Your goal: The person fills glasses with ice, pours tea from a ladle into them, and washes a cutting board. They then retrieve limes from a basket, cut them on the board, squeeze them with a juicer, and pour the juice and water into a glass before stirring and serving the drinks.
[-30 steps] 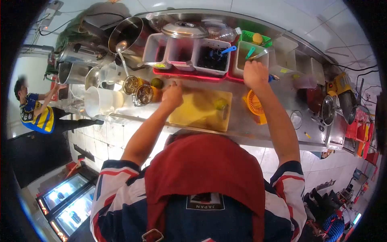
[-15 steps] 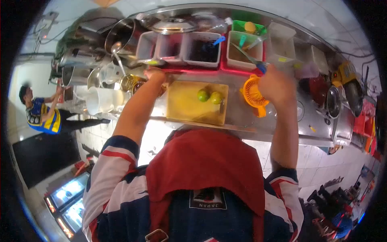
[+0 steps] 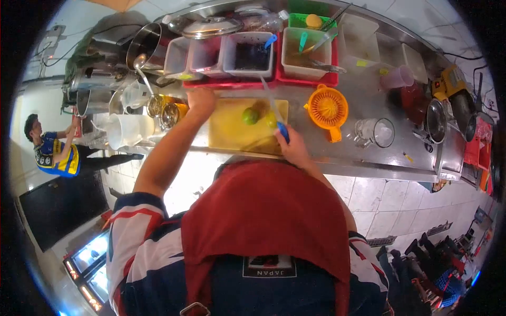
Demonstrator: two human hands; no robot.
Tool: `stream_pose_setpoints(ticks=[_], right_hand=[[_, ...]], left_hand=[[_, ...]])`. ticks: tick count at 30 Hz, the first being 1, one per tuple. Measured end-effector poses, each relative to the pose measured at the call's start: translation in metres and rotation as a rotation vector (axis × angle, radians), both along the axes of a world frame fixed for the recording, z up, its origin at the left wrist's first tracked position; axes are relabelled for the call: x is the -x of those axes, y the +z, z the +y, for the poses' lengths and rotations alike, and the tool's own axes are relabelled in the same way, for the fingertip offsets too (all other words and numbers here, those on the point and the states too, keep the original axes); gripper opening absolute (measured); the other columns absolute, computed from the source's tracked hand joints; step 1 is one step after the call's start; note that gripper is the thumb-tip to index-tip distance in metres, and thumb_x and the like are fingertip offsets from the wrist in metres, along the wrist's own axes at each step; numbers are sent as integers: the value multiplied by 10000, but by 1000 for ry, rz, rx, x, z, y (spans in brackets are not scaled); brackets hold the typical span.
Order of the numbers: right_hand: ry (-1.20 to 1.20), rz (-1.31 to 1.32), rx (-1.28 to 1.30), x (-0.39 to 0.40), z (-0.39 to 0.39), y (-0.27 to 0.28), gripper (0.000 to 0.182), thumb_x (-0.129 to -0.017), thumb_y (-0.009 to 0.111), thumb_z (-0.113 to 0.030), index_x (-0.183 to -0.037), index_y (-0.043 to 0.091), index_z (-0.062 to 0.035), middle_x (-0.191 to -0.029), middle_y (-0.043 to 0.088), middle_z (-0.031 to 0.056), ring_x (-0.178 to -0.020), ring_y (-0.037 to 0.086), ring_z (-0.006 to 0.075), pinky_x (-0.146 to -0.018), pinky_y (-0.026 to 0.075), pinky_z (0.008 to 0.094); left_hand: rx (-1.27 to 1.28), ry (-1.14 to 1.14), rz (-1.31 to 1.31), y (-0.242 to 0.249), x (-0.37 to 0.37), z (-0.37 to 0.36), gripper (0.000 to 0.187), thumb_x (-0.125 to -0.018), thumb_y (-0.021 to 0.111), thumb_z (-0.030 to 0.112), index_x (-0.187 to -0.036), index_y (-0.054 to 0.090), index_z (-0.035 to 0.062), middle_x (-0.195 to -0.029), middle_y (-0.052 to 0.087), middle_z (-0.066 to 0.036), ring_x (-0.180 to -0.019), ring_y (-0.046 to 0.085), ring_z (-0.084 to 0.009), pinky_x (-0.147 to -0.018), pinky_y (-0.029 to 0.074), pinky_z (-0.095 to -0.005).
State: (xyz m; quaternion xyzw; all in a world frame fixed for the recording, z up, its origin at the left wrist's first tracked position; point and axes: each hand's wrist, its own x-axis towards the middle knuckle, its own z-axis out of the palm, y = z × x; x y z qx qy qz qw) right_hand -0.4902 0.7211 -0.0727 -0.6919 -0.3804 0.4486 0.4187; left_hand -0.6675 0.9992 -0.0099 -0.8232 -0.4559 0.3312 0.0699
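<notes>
Right hand [image 3: 293,146] closed around blue-handled knife [image 3: 283,132], left hand [image 3: 202,101] near corner of yellow cutting board [image 3: 225,131], its opening and hold unclear, two limes [image 3: 250,116] on board, orange citrus juicer [image 3: 328,108] nearby

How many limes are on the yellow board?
2: one lime near the middle of the yellow board, the other lime to its right, by the knife in the right hand. None looks hidden.
</notes>
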Motion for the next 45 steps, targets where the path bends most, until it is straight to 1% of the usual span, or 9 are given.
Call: stream_pose_setpoints(ticks=[5,7,10,11,16,17,19,34,45], right_hand=[[206,-7,-19,23,39,23,301,-923,542,-276,-1047,521,-3,-819,609,216,-735,607,393,-687,460,474],[289,-58,-57,38,57,5,297,-925,541,-281,-1031,505,-6,-827,618,223,-729,617,401,-669,468,483],[278,-447,-7,51,74,-3,284,-926,537,-276,-1041,460,-27,-836,627,232,-747,631,418,-651,483,512],[273,-528,-17,50,77,8,275,-925,534,-265,-1054,443,-40,-836,631,230,-752,632,421,-643,488,519],[336,-717,46,58,74,27,254,-926,522,-228,-1084,415,-61,-755,631,221,-677,624,434,-570,482,516],[300,-694,-251,60,69,8,247,-932,513,-218,-1093,419,-55,-742,627,228,-664,619,432,-557,477,510],[340,-668,-224,64,67,-4,244,-935,509,-217,-1092,425,-50,-749,628,232,-669,617,433,-551,475,506],[302,-682,-281,79,67,-16,246,-949,474,-200,-1103,440,-11,-780,617,264,-676,602,451,-552,466,523],[348,-622,-178,84,72,-13,273,-947,474,-211,-1131,439,-12,-802,608,267,-723,597,465,-603,469,531]], left_hand=[[278,157,-528,7,30,-76,394,-844,636,273,-1098,617,-27,-1032,663,-187,-940,644,-371,-868,479,-469],[225,242,-1013,-37,54,-103,457,-847,641,226,-1211,549,-34,-1060,619,-203,-940,609,-391,-890,463,-459],[116,199,-1333,-67,72,-136,581,-849,641,181,-1361,432,1,-1141,546,-227,-1001,565,-379,-897,454,-425],[107,183,-1328,-64,73,-144,670,-850,631,158,-1426,330,-4,-1222,482,-255,-1065,526,-379,-917,441,-400],[131,225,-1499,-69,65,-154,664,-814,661,117,-1384,358,-39,-1172,530,-255,-1055,542,-391,-925,442,-407],[131,241,-1542,-71,60,-157,631,-820,664,100,-1364,374,-36,-1186,529,-243,-1083,548,-360,-934,442,-387],[239,354,-1751,-83,53,-163,521,-815,681,89,-1267,449,-26,-1167,564,-226,-1094,571,-318,-926,453,-363],[26,213,-1596,-92,53,-153,389,-780,733,211,-1113,589,72,-1093,611,-146,-1015,589,-318,-868,458,-403],[-21,159,-1648,-98,52,-152,399,-742,740,153,-1088,581,34,-1117,593,-167,-1014,585,-348,-848,474,-414]])
